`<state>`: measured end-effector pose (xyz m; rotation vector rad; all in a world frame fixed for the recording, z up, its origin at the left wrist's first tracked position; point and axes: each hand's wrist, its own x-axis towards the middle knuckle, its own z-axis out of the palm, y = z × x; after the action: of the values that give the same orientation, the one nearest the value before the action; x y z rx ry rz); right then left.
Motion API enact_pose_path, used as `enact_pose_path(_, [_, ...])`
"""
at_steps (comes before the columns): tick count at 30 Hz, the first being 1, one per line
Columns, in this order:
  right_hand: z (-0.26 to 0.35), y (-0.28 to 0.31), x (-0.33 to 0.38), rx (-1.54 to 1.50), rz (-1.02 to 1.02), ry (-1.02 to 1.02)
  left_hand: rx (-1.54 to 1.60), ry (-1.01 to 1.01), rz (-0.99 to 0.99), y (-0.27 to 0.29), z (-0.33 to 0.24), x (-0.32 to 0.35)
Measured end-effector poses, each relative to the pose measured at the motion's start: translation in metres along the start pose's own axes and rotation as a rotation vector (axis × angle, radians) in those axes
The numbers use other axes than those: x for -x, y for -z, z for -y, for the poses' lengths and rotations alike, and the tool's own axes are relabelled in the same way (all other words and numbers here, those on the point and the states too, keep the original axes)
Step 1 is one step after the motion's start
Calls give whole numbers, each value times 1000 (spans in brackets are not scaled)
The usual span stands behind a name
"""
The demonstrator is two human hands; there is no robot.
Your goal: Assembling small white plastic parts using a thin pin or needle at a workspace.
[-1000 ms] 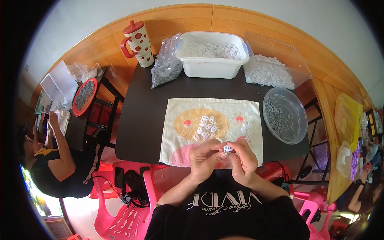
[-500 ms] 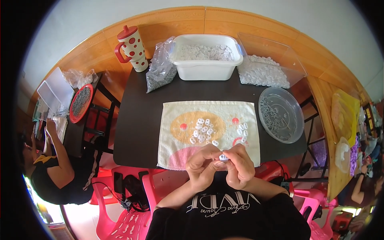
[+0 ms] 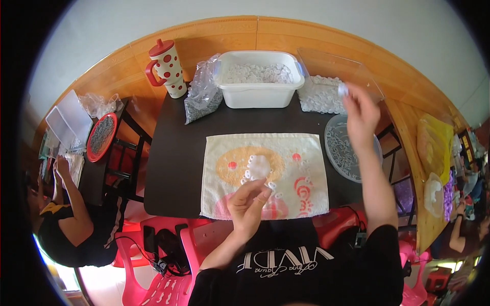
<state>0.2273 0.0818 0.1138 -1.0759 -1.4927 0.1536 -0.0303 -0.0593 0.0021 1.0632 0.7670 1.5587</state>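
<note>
My right hand (image 3: 363,113) is raised at the right, over the round clear tub (image 3: 380,148) and beside the clear bin. Its fingertips pinch a small, blurred white plastic piece (image 3: 343,90). My left hand (image 3: 246,208) hovers over the front of the cream towel (image 3: 217,148), fingers curled, with a small gap between thumb and forefinger. Nothing shows in that gap. Just beyond it on the towel lies a pile of small white plastic pieces (image 3: 259,167), partly smeared. Some have round holes. Grey bits lie in the round tub, partly hidden by my right forearm.
Along the back stand a spotted tumbler (image 3: 171,71), a bag of grey bits (image 3: 203,99), a white tub of white pieces (image 3: 258,94) and the clear bin (image 3: 316,94). At the left, another person (image 3: 76,219) sits by a red tray (image 3: 115,135). Pink chairs (image 3: 158,285) stand below.
My hands were together over the towel's front edge, on a white piece. They have parted: the right went up and right with a piece, the left stayed. Pieces at the towel's right no longer show clearly.
</note>
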Motion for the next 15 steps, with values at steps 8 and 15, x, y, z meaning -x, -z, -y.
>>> enact_pose_path(8, [-13, -6, 30, 50, 401, -181, -654, -151, 100, 16, 1, -1])
enact_pose_path(15, [18, -32, 133, 447, 835, 288, -1012, -372, 258, 13, 6, -5])
